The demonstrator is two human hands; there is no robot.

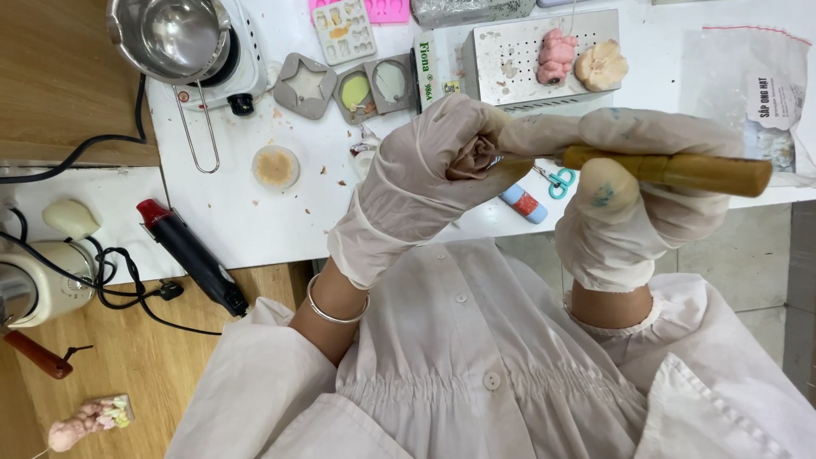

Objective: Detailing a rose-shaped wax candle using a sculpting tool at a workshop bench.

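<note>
Head view, looking down over the white worktop.

Left hand, gloved: fingers curled closed around a small pinkish-brown moulded piece, held up above the near edge of the worktop, just in front of the chest. Only part of the piece shows between the fingers; its full shape cannot be told.

Right hand, gloved: closed around a wooden-handled tool, handle pointing right, working end aimed left at the piece. Whether the tip touches it cannot be told; the glove hides the contact.

Handling, as judged: the piece looks light, waxy or soap-like, soft enough to mark and probably brittle at thin edges. Best cradled around its bulk with fingertips, light pressure, not pinched at raised detail. The gloves may be slippery on it.

Surroundings:
- far left, a steel pouring pot on a small hot plate;
- a star-shaped grey mould and two square moulds at far centre;
- a pink figure and a cream flower-shaped piece on a perforated metal box;
- a black heat gun with a red nozzle at near left;
- small scissors under the hands.
</note>
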